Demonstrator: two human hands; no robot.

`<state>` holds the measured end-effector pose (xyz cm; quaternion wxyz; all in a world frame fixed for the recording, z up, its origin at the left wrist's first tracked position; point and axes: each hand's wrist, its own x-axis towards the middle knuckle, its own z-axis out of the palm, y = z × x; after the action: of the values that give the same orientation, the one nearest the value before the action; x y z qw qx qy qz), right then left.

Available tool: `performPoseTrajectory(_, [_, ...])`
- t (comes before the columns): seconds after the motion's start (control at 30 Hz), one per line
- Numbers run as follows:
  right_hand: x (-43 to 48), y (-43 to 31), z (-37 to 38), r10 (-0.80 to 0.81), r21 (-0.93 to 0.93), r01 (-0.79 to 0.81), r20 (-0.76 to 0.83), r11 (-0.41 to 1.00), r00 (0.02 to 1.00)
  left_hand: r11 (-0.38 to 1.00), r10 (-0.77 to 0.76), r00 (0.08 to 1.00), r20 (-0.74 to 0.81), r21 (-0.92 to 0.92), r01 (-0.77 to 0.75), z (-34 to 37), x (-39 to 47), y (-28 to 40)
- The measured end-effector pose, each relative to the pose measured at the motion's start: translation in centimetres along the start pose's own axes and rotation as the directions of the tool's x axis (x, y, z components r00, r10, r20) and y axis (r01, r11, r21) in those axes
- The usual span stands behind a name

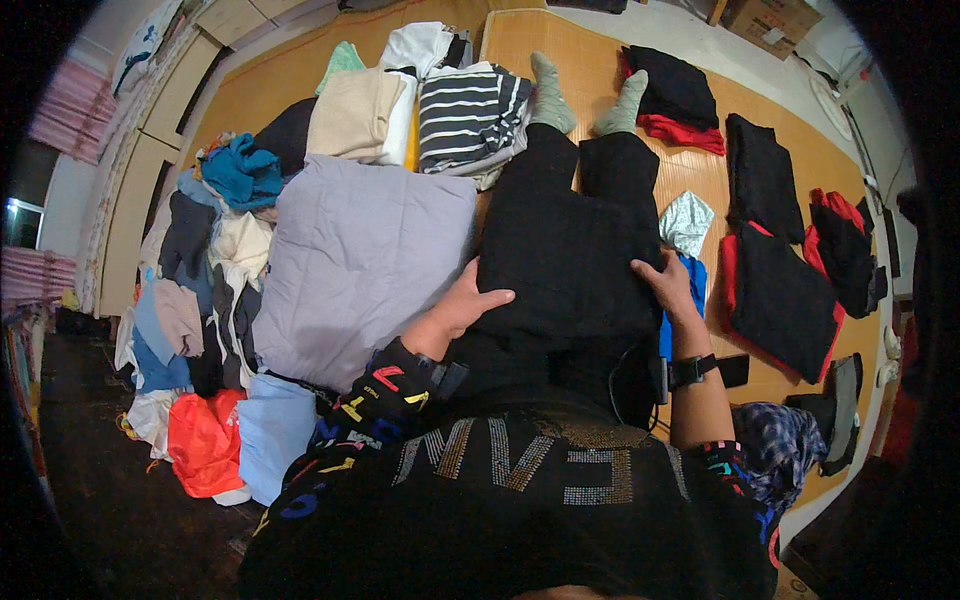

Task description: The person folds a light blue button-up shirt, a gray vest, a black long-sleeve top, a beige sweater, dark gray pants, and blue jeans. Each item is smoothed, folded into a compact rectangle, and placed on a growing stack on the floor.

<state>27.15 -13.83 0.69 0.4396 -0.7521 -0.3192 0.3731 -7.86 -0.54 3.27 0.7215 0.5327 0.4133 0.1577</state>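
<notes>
Black cloth (562,255) spans my outstretched legs; where a separate garment ends and my trousers begin, I cannot tell. At its left side rests my left hand (472,304), thumb over the cloth and other fingers partly hidden at the edge. My right hand (667,285) touches the opposite side, its thumb pointing inward and its fingers mostly hidden. Whether either hand grips the cloth is unclear. A large grey folded quilt or pillow (367,262) lies beside my left hand. Near my right hand are a pale green patterned cloth (687,223) and a blue cloth (695,281).
Folded striped clothing (469,112) and a beige cloth (352,112) lie beyond the grey bedding. Mixed clothes (180,300) are heaped far left, with a red bag (202,442) below. Black-and-red garments (780,300) lie right on the tan mat (810,161), above a dark phone-like object (733,370).
</notes>
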Motion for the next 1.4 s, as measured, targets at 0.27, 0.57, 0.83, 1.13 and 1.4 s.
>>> performPoseTrajectory(0.27, [-2.9, -4.7, 3.2, 0.164, 0.539, -0.255, 0.212, 0.803, 0.963, 0.86, 0.34, 0.93, -0.142, 0.447, -0.246, -4.7, 0.7, 5.3])
performPoseTrajectory(0.57, [-3.8, -3.6, 9.3, 0.371, 0.496, -0.374, 0.11, 0.783, 0.922, 0.855, -0.283, 0.926, -0.251, 0.372, 0.362, -10.6, 2.9, 1.7])
performPoseTrajectory(0.83, [-5.0, -4.1, 8.6, 0.392, 0.724, -0.628, 0.51, 0.286, 0.766, 0.568, -0.112, 0.904, -0.413, -0.773, -0.283, -5.9, -1.7, -2.5])
performPoseTrajectory(1.13, [-9.6, -10.7, 11.0, 0.238, 0.754, -0.51, 0.451, 0.414, 0.86, 0.524, -0.107, 0.904, 0.414, -0.749, 0.405, 5.8, -8.5, -0.2])
performPoseTrajectory(1.4, [-11.9, -9.4, 9.1, 0.004, 0.589, -0.392, 0.55, 0.707, 0.835, 0.764, 0.07, 0.993, -0.093, -0.635, -0.113, 7.5, -7.5, 6.0])
